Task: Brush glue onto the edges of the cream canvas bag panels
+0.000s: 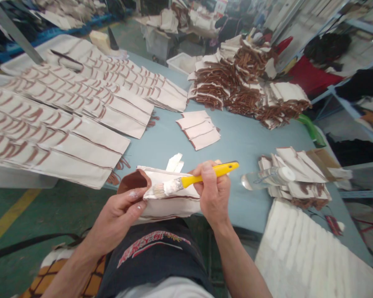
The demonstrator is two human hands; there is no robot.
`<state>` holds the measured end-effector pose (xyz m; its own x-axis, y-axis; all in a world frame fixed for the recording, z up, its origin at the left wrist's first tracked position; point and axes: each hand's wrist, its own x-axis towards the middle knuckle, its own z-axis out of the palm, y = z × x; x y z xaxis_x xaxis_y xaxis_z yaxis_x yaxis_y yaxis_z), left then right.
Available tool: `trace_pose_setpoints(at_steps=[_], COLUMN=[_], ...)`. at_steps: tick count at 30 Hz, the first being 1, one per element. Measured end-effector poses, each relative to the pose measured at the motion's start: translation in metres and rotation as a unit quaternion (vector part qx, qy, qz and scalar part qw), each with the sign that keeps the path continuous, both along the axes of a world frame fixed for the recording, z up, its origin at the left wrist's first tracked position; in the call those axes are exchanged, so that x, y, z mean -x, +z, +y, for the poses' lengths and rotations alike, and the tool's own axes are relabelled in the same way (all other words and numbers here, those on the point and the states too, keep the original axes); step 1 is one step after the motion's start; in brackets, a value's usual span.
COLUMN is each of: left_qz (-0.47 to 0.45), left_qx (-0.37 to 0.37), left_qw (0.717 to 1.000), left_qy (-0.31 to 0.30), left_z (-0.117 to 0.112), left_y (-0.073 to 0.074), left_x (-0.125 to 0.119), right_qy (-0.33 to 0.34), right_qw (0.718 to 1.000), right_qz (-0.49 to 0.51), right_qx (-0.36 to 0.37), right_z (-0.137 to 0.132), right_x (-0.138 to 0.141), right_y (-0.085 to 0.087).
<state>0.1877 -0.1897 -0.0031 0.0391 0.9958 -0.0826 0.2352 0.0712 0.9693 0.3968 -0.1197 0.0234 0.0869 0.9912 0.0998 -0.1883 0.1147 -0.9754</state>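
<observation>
My right hand (214, 192) is closed around the yellow handle of a paintbrush (209, 174). White paste coats the brush's bristles, which touch the edge of a cream fabric piece with brown trim (170, 207) at the table's front edge. With thumb and fingers, my left hand (126, 211) pinches that piece at its left end, where a brown flap curls up. White flecks mark the left fingertips. Just behind the piece lies a small white scrap (174, 162). Farther back, a few flat cream pieces (199, 129) lie together on the blue-grey table (236, 140).
Overlapping rows of cream pieces (56, 128) cover the left side. Tall brown-and-cream stacks (233, 78) stand at the back right. To the right, a clear bottle (264, 179) lies beside a smaller stack (301, 165). White strips (304, 252) fill the front right.
</observation>
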Motion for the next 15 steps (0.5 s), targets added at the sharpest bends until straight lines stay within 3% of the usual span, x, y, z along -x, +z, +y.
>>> trace_pose_setpoints(at_steps=[5, 8, 11, 15], left_qz=[-0.015, -0.065, -0.125, -0.179], left_qx=[0.042, 0.090, 0.136, 0.205], left_qw=[0.999, 0.994, 0.982, 0.961], left_qy=[0.016, 0.017, 0.034, 0.044], left_z=[0.000, 0.002, 0.003, 0.002], left_y=[-0.001, 0.002, 0.003, 0.004], left_x=[0.001, -0.002, -0.005, -0.008], right_qy=[-0.075, -0.054, -0.001, -0.001], right_qw=[0.996, 0.995, 0.982, 0.939], right_qz=[0.017, 0.008, -0.067, -0.221], right_qx=[-0.033, -0.088, -0.174, -0.263], right_z=[-0.008, -0.021, -0.028, -0.029], right_x=[-0.005, -0.002, -0.001, -0.006], right_y=[0.005, 0.001, -0.015, -0.043])
